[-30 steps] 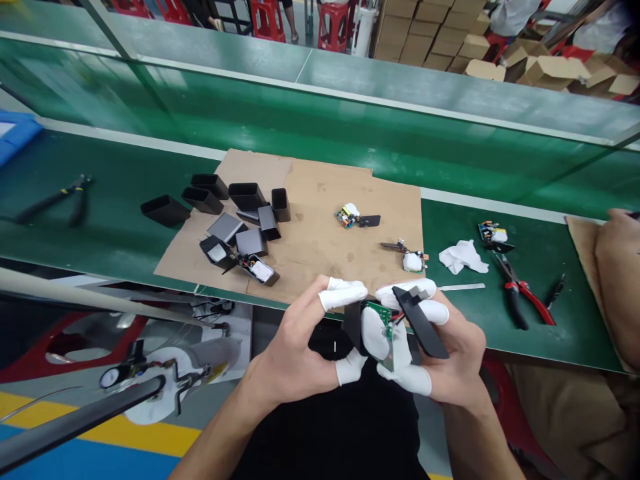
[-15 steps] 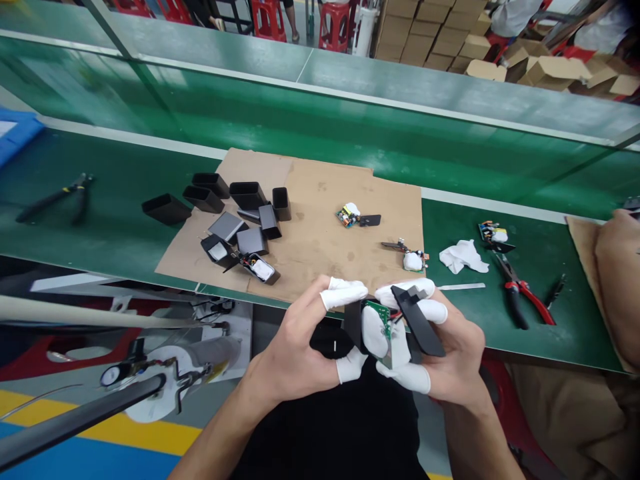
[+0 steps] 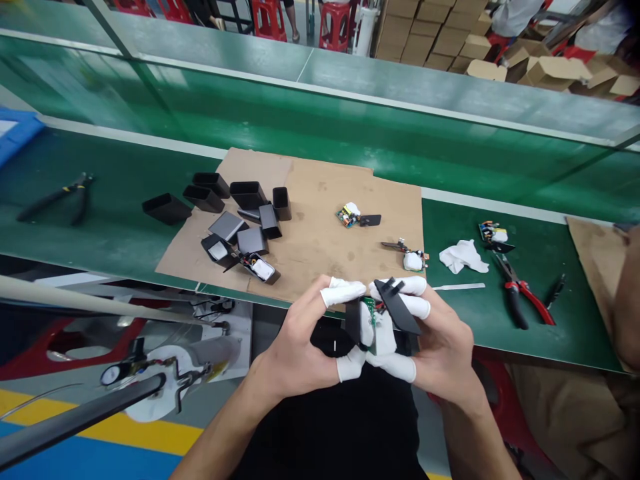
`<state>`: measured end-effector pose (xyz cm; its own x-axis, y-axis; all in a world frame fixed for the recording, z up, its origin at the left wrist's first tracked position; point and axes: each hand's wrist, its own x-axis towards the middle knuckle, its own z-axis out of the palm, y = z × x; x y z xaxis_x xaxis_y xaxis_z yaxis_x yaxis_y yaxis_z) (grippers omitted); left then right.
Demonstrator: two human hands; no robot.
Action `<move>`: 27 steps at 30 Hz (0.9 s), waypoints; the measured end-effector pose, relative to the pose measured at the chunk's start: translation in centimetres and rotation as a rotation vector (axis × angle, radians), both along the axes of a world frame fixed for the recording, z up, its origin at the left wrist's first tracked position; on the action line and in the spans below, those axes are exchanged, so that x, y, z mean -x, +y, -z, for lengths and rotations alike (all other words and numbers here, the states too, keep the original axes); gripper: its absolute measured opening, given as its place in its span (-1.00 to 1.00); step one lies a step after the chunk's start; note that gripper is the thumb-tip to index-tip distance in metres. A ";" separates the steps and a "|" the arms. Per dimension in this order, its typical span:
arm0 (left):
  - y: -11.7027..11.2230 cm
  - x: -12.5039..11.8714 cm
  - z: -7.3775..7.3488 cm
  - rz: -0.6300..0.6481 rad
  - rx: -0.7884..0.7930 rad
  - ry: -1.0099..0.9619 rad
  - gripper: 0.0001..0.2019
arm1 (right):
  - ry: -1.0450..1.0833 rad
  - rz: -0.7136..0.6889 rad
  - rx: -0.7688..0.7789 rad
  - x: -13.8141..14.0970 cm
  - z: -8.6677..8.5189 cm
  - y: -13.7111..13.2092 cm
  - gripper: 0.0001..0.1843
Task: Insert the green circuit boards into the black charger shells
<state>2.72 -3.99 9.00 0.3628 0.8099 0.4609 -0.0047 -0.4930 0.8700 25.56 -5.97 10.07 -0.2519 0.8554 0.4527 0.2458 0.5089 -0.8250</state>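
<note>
My left hand [image 3: 305, 340], with white finger cots on its fingertips, grips a black plastic casing [image 3: 353, 321] by its top and bottom edges. My right hand [image 3: 440, 333], also in finger cots, pinches a green circuit board [image 3: 371, 305] that carries white blobs of filler. The board sits partly inside the casing's open right side. A flat black end cap [image 3: 397, 307] hangs from the board by short wires and tilts over the right fingers. How deep the board reaches inside the casing is hidden.
Black casings [image 3: 249, 195] stand and lie on the cardboard sheet [image 3: 320, 187], left. Two loose circuit boards [image 3: 349, 215] [image 3: 413, 260] lie on its right. Beyond are a crumpled white cloth [image 3: 463, 257], red-handled pliers [image 3: 520, 287] and another board [image 3: 493, 232]. A person's arm [image 3: 627, 300] rests far right.
My right hand has moved left, pushing the circuit board deeper into the casing, and the end cap has come along. My left hand stays about where it was. The person's hand at far right has drawn back.
</note>
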 end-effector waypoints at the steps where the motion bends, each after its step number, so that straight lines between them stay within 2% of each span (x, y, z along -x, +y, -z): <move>1: 0.0 -0.1 0.3 -0.001 0.033 -0.016 -0.24 | -0.062 0.028 -0.039 0.0 0.0 0.0 -0.21; 3: -0.1 -0.4 1.0 0.001 0.106 -0.069 -0.26 | -0.184 0.123 -0.164 0.1 0.0 -0.3 -0.11; 5: -0.2 -0.8 1.8 0.010 0.179 -0.139 -0.27 | -0.248 0.237 -0.270 0.2 0.3 -0.7 -0.10; 8: -0.4 -1.5 2.6 -0.015 0.268 -0.224 -0.31 | -0.197 0.319 -0.282 0.4 1.0 -1.6 -0.19; 11: -0.7 -2.1 2.7 -0.100 0.323 -0.252 -0.37 | -0.133 0.255 -0.189 0.8 1.7 -2.2 -0.23; 15: -0.8 -2.7 2.2 -0.220 0.429 -0.224 -0.38 | -0.163 0.128 -0.073 1.3 2.4 -2.2 -0.06; 18: -0.8 -2.7 1.7 -0.281 0.518 -0.175 -0.39 | -0.139 0.147 -0.047 1.5 3.0 -1.8 -0.07; 21: -0.8 -2.2 1.4 -0.243 0.464 -0.163 -0.36 | 0.129 0.181 0.064 1.7 3.6 -1.2 -0.18; 24: -0.8 -1.5 1.4 -0.176 0.347 -0.164 -0.35 | 0.519 0.184 0.291 2.1 3.6 -0.4 -0.28; 27: -0.8 -1.4 1.4 -0.166 0.345 -0.150 -0.37 | 0.728 0.197 0.478 2.7 3.2 0.3 -0.37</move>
